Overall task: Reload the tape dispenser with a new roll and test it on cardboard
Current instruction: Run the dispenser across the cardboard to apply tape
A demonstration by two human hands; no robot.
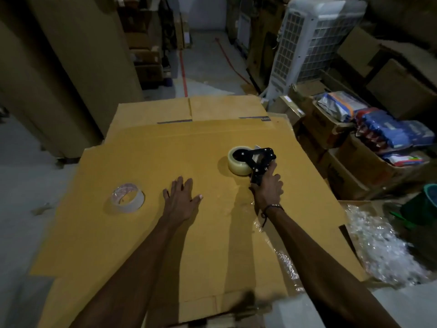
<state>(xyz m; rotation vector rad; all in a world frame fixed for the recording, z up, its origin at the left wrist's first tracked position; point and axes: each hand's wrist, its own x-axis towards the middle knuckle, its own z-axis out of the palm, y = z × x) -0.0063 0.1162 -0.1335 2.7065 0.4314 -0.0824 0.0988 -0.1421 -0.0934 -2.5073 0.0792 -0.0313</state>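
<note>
A black tape dispenser (259, 162) rests on a large flat sheet of brown cardboard (146, 233), with a clear tape roll (237, 164) mounted on it. My right hand (268, 189) is closed around the dispenser's handle. A shiny strip of clear tape (247, 202) runs on the cardboard from the dispenser back toward me. My left hand (181, 200) lies flat on the cardboard, fingers spread, left of the dispenser. A nearly spent tape roll (127, 197) lies on its side further left, apart from both hands.
Cardboard boxes (354, 171) holding blue and red packets stand to the right. A white air cooler (314, 43) stands at the back right. Crumpled clear plastic (380, 249) and a green bucket (425, 204) sit at the right. Tall cartons (71, 67) rise on the left.
</note>
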